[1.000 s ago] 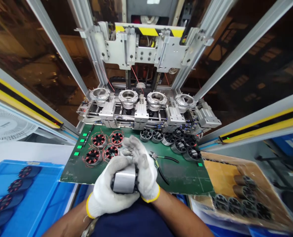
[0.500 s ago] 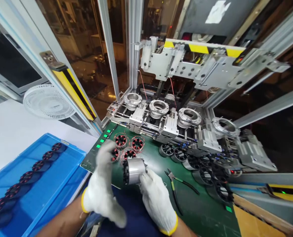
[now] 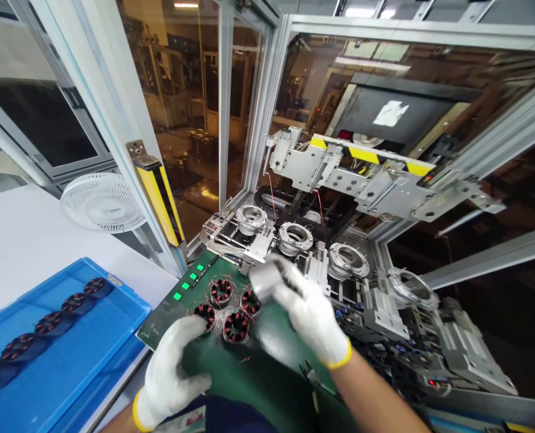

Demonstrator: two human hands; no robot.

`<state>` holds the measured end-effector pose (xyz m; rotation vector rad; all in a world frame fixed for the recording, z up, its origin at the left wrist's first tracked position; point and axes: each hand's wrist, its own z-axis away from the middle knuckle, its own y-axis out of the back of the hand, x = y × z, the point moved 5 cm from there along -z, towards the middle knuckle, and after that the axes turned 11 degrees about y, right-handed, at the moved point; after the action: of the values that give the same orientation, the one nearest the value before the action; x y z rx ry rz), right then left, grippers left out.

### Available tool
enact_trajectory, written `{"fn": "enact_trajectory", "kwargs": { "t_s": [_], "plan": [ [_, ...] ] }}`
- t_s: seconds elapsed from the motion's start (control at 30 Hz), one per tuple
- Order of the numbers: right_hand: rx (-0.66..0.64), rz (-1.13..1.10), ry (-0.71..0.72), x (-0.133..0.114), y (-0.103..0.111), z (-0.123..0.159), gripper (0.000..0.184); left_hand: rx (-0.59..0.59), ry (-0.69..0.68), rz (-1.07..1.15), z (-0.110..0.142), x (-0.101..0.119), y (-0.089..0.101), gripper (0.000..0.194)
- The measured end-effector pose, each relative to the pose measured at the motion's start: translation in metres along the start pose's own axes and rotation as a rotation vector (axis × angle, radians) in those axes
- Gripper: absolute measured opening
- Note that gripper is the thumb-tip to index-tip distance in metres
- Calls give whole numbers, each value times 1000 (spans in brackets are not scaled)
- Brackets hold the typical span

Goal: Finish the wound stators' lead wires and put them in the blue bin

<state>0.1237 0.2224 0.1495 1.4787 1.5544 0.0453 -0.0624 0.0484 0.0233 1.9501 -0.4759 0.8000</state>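
Note:
My right hand, in a white glove with a yellow cuff, is closed around a motor stator core, a silvery cylinder blurred by motion. It is held up in front of the machine's round metal fixtures. My left hand, gloved alike, has its thumb and fingers spread apart with nothing between them. Close to its fingertips lies a wound stator with copper wire. Beside that are more wound stators, loose copper ends around them, on the green work surface.
A blue tray at left holds a row of wound stators. Cutting pliers lie on the green surface below my right hand. Dark stator cores sit at right. A white fan stands behind the tray.
My right hand has carried the stator core up and forward toward the fixtures. My left hand has moved down, its fingers still spread. The camera view has tilted upward.

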Motion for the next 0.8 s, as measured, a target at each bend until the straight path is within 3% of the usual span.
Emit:
{"fn": "enact_trajectory", "kwargs": {
  "t_s": [0.1,0.17,0.3,0.47,0.8],
  "plan": [
    [-28,266,-57,28,28,-67,26,-102,-38,-165,15,-25,-20,6],
    [-42,408,-1,47,27,-108,24,-83,-37,-296,20,-37,-37,13],
    [-210,513,70,86,-10,-160,29,-43,-53,-439,21,-41,-56,13],
    [-311,484,98,114,-40,-171,27,-38,-78,-352,17,-40,-51,8],
    [-316,526,93,126,-40,-173,26,-26,-131,-413,23,-48,-55,15]
  ]
}}
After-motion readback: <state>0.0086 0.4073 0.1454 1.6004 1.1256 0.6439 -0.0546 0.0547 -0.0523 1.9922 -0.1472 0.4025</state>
